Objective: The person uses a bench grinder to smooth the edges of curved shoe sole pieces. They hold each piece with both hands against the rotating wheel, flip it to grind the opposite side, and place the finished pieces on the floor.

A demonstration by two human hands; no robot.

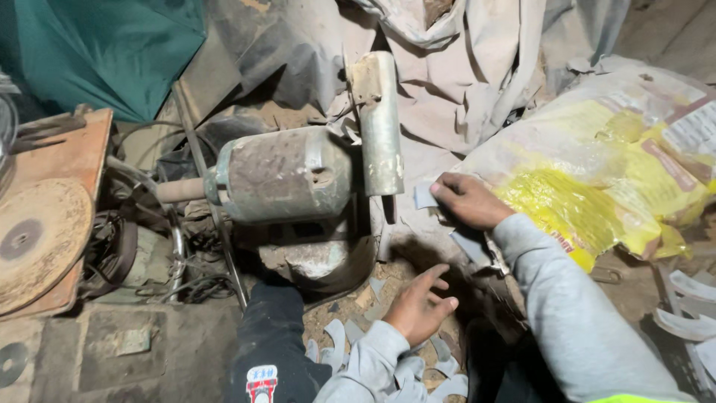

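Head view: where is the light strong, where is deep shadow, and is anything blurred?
Head view: light is strongest on the yellow sack and the grinder wheel guard; deep shadow lies under the motor; the left hand looks slightly soft; the right hand is sharp.

Left hand [419, 307]: hovering low, palm down, fingers spread and slightly curled, holding nothing.
Left arm: coming up from the bottom edge in a grey sleeve, bending at the wrist.
Right hand [468, 200]: reaching further forward, fingers bunching together, fingertips pinching closed.
Right arm: stretching diagonally from the lower right in a grey sleeve, crossing above the left hand.
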